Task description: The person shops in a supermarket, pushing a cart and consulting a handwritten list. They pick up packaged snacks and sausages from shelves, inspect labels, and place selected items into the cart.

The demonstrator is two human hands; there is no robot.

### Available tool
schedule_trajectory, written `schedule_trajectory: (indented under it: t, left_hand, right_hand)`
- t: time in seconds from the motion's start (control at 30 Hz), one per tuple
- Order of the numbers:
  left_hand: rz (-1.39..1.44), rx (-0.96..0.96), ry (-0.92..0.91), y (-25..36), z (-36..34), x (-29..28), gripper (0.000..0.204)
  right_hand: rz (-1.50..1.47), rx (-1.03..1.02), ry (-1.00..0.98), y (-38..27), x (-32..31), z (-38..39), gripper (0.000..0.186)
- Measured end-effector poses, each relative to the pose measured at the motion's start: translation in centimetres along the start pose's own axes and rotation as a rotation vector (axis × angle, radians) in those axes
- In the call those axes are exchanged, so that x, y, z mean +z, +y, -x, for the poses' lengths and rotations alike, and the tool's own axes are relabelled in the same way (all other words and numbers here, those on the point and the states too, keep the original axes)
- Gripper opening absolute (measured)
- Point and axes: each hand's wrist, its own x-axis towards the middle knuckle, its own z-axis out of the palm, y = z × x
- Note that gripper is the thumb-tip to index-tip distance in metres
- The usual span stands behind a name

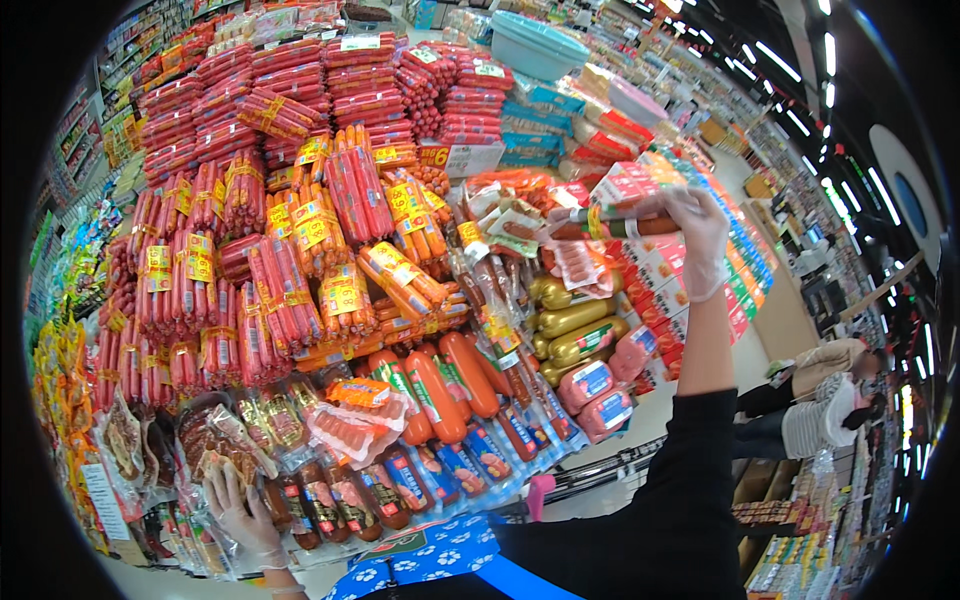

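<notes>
My right hand (692, 240), in a clear plastic glove, is raised over the right part of the display. Its fingers close round one end of a long brown packaged sausage (575, 230) with a yellow and green band, held roughly level and pointing left. At the front left my left hand (245, 518), gloved the same way, rests with its fingers apart by the dark sausages (318, 500) in clear wrap. A flat vacuum pack of dark meat (215, 438) lies just beyond its fingertips. Below the held sausage are gold-wrapped sausages (580, 342).
Bundles of red sausages (200, 275) are piled high at the left and back. Thick orange sausages (435, 398) lie in front, beside a pack of small sausages (362, 420). Pink round packs (605, 412) sit at the right edge. A blue basin (538, 48) stands behind; people (825, 410) stand farther right.
</notes>
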Motion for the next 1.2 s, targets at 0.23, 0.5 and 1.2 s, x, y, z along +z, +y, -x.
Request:
schedule_trajectory:
  t: [0.23, 0.5, 1.2]
  left_hand:
    - [0.039, 0.019, 0.047, 0.0, 0.0, -0.1, 0.044]
    - [0.079, 0.006, 0.045, 0.0, 0.3, -0.2, 0.044]
    - [0.072, 0.035, 0.008, 0.5, 0.2, -0.8, 0.047]
  right_hand:
    - [-0.411, 0.145, 0.285, 0.0, -6.3, 7.8, 0.024]
    - [-0.730, 0.236, 0.274, 0.5, -6.3, 16.1, 0.019]
    - [-0.493, 0.792, 0.060, 4.2, 12.0, 32.9, 0.018]
